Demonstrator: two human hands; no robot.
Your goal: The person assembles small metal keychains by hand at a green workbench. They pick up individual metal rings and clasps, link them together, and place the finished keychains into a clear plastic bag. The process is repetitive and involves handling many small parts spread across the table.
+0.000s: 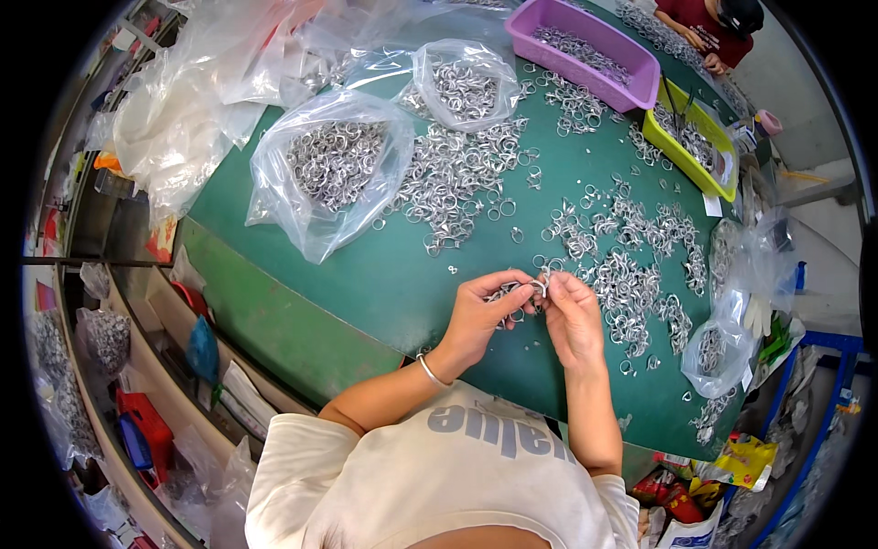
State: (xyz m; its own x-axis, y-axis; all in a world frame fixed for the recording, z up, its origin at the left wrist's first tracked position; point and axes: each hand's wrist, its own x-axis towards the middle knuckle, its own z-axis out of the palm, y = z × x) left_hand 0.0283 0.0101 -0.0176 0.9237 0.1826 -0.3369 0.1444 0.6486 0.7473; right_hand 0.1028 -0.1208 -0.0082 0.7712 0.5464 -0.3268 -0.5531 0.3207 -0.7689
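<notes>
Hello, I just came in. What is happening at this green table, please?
A person sits at the green table and works with small metal rings. The left hand holds a small bunch of rings, and the right hand pinches one against it. Loose rings lie in heaps on the table, with more in clear bags, a purple tray and a yellow-green tray. Another person works at the far end.

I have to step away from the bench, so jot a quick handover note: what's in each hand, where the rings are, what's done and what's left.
Left hand: closed on a small bunch of metal rings.
Right hand: fingertips pinching one ring against that bunch.
Loose rings lie spread on the green table; more in the clear bags, purple tray and yellow-green tray.
Done: cannot tell from this view.
Left: large piles on the table.
</notes>
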